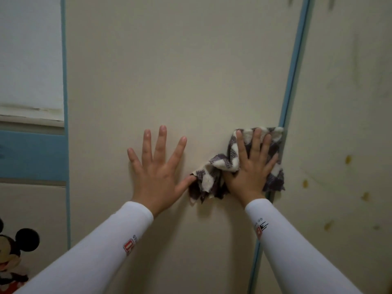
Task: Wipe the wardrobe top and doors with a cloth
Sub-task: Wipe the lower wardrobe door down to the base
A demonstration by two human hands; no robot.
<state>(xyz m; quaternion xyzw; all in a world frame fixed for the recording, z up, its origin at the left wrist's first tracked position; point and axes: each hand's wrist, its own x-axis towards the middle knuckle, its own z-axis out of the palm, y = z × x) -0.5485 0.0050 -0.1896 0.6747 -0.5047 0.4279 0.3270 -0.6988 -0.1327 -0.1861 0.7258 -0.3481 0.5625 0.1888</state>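
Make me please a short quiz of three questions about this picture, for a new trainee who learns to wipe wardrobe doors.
1. True or false: the right hand presses the cloth flat against the door.
2. Which part does the cloth reach at its right side?
A. the blue strip between two doors
B. the cartoon mouse sticker
C. the top of the wardrobe
3. Fill in: the left hand lies open on the door with its fingers ______.

Key
1. True.
2. A.
3. Spread. It holds nothing; only its thumb touches the cloth's edge.
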